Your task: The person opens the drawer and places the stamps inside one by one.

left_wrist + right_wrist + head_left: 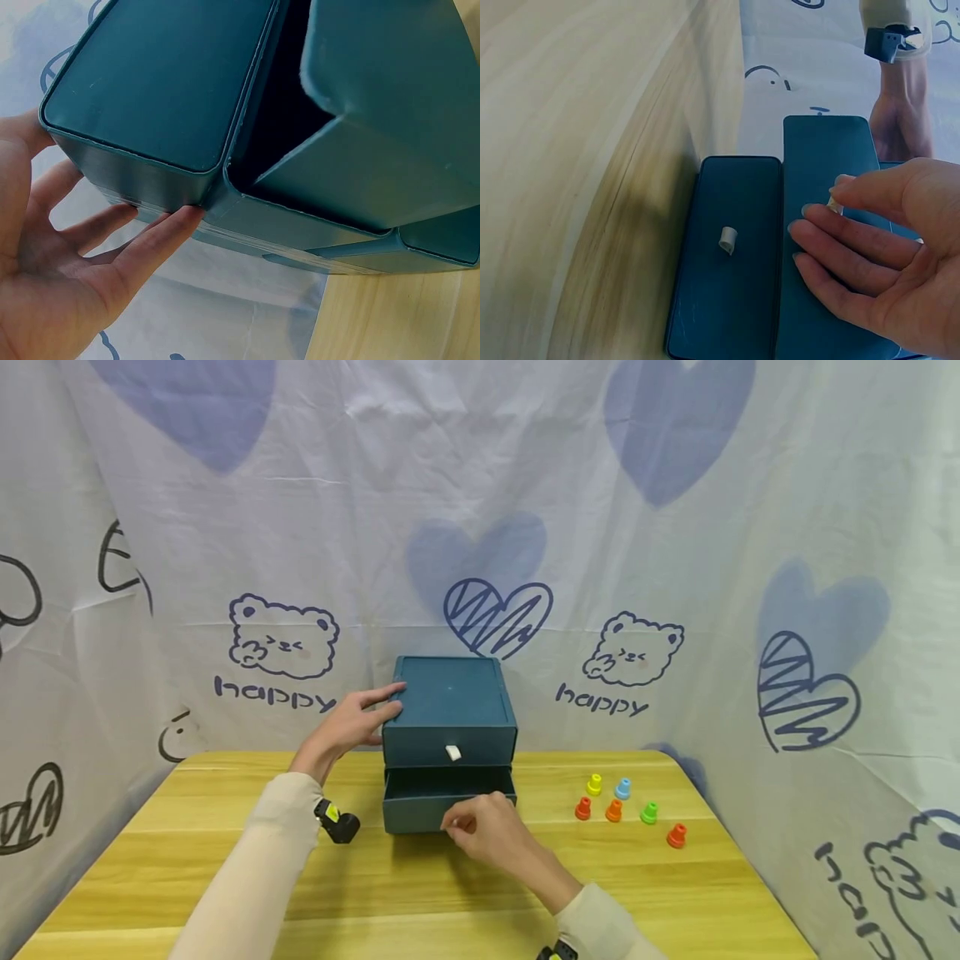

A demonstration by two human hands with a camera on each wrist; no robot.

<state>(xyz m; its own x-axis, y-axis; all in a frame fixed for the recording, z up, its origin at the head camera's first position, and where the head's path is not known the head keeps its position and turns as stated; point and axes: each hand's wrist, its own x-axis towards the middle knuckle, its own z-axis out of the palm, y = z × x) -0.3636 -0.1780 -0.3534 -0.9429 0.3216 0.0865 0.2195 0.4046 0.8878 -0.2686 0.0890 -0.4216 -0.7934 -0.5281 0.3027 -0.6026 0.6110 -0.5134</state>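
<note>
A dark teal drawer cabinet [450,692] stands on the wooden table. Its middle drawer [412,816] is pulled out, with a dark interior showing. My right hand [491,828] pinches the small pale pull tab [835,205] on that drawer's front between thumb and forefinger, the other fingers lying near the front panel. Against the cabinet's left side, my left hand [351,727] rests with fingers spread and fingertips at the upper edge. The top drawer [416,747] is closed and has a white tab [453,752]. In the right wrist view, the bottom drawer [724,307] appears closed.
To the right of the cabinet, several small coloured cone-shaped pieces stand on the table [555,893], among them a yellow piece [594,785], a blue piece [622,789] and a green piece [649,812]. A printed cloth [360,552] hangs behind and around the table.
</note>
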